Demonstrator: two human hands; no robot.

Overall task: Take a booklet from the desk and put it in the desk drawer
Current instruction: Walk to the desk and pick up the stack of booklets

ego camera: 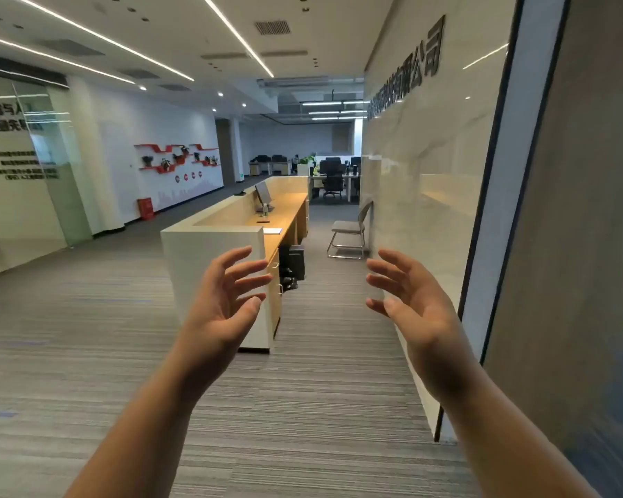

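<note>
A long reception desk (285, 219) with a wooden top and white front panel stands ahead of me, a few steps away. A white booklet (272, 230) lies flat on its near end. Wooden drawer fronts (275, 282) with small handles face the aisle below the top, all closed. My left hand (223, 303) and my right hand (410, 300) are raised in front of me, palms facing each other, fingers spread, holding nothing. Both hands are well short of the desk.
A monitor (263, 195) and a small dark object (263, 221) sit further along the desk. A computer tower (296, 262) stands under it. A grey chair (351, 230) stands in the aisle by the glossy right wall (428, 174). Striped carpet covers the floor.
</note>
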